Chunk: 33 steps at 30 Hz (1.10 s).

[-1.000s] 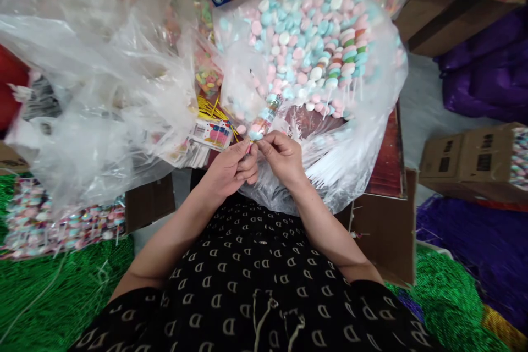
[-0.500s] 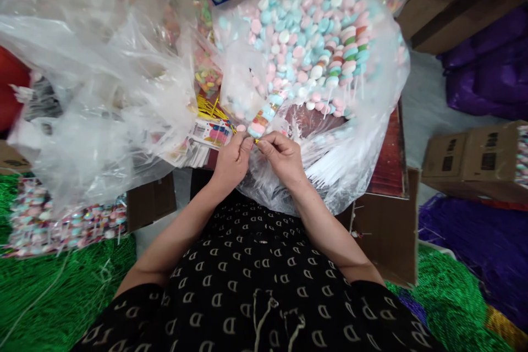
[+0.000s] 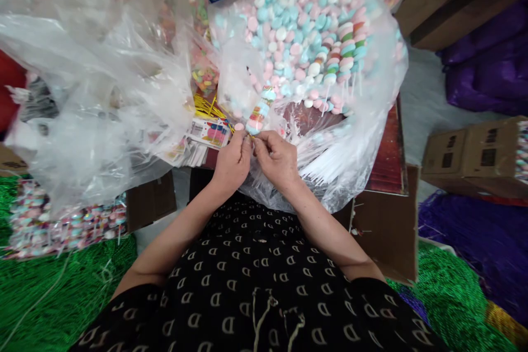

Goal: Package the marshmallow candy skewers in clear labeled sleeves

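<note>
A wrapped marshmallow skewer (image 3: 261, 110), in pink, white and blue with a printed clear wrapper, stands tilted away from me above both hands. My left hand (image 3: 233, 162) is closed, with thumb and forefinger pinching the gathered lower end of the wrapper. Beside it, my right hand (image 3: 277, 158) pinches a gold twist tie (image 3: 253, 136) at that same end; only a bit of the tie shows. More gold twist ties (image 3: 205, 107) lie left of the skewer, behind a stack of printed cards (image 3: 209, 131).
A big clear bag (image 3: 284, 27) of loose marshmallows covers the table's right side, with several finished skewers on top and white sticks (image 3: 330, 162) nearer me. Crumpled plastic bags (image 3: 94, 82) fill the left. Cardboard boxes (image 3: 466, 151) and green tinsel (image 3: 449, 291) are around the table.
The skewer has swung a little more upright and its top has moved left. My right hand has come closer to my left, and less of the gold tie shows between them.
</note>
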### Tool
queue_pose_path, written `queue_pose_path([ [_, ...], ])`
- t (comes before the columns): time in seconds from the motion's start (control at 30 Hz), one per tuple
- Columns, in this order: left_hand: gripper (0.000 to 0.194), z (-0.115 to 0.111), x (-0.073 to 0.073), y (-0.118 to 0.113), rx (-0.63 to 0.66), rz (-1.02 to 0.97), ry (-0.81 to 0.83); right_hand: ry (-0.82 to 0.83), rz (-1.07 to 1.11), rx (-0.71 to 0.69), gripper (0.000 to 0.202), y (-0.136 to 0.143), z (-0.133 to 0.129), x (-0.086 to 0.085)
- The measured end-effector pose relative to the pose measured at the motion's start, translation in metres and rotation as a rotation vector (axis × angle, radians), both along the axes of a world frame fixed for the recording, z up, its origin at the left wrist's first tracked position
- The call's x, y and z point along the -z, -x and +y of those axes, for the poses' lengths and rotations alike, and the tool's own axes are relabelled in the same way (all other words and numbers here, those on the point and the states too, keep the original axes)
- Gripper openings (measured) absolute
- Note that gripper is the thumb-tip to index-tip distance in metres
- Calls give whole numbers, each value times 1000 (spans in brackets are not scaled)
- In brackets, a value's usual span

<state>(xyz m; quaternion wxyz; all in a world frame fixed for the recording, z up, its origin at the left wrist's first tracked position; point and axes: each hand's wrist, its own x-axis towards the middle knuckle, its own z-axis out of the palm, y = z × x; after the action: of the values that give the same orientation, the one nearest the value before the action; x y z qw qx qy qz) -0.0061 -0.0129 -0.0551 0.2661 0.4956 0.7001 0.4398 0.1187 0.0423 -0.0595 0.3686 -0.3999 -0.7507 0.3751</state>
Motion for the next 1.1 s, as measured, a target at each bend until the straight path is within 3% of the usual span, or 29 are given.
queue_pose_path([
  [0.13, 13, 1, 2, -1, 20, -106, -15, 34, 27, -11, 16, -3, -1, 0],
  [0.33, 13, 1, -2, 6, 87, -85, -11, 133, 10, -59, 18, -8, 7, -6],
  [0.47, 8, 5, -9, 13, 147, 45, 9, 80, -28, -93, 17, -13, 10, -11],
  [0.6, 16, 7, -10, 15, 165, 265, 14, -16, -96, -134, 16, -17, 13, -12],
  [0.87, 12, 5, 5, 7, 137, 359, 9, -133, -155, -146, 18, -20, 9, 1],
  [0.97, 8, 7, 8, 1, 107, 297, 23, -66, -85, -110, 18, -18, 5, 3],
  [1.1, 17, 9, 4, -4, 41, 199, 29, 218, 133, -65, 24, -12, 4, 7],
])
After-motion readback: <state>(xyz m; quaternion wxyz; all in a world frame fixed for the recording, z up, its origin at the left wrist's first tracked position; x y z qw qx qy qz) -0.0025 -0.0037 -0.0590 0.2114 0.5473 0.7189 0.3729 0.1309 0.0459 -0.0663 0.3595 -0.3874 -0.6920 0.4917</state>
